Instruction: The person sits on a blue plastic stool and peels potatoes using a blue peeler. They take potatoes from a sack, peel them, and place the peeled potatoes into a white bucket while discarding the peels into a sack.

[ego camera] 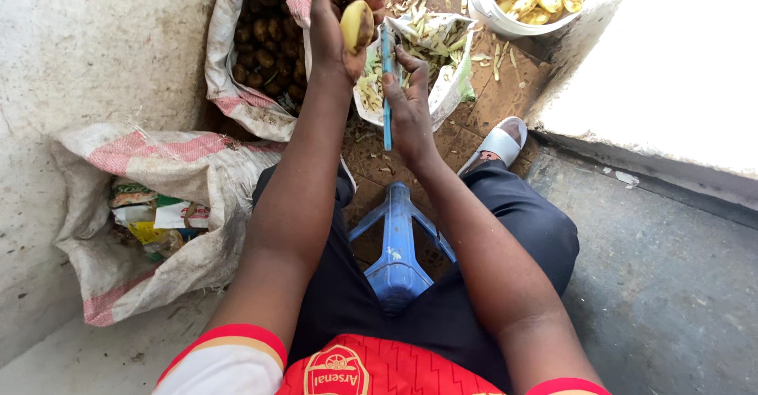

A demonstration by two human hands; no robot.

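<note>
Peeling is under way at the top centre of the frame: the left hand (332, 28) has its grip clamped on a half-peeled potato (356, 25), and the right hand (407, 99) is closed around a blue peeler (386, 87) just beside it. The next stroke likely needs the potato turned to unpeeled skin, above the peelings bag (442, 87).

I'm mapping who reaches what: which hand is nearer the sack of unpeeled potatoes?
Left. The left hand, holding a potato, sits beside the sack of unpeeled potatoes; the right hand, holding a peeler, is farther away.

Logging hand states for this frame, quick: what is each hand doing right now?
Left hand: closed, holding a partly peeled potato.
Right hand: closed, holding a blue-handled peeler.
</note>
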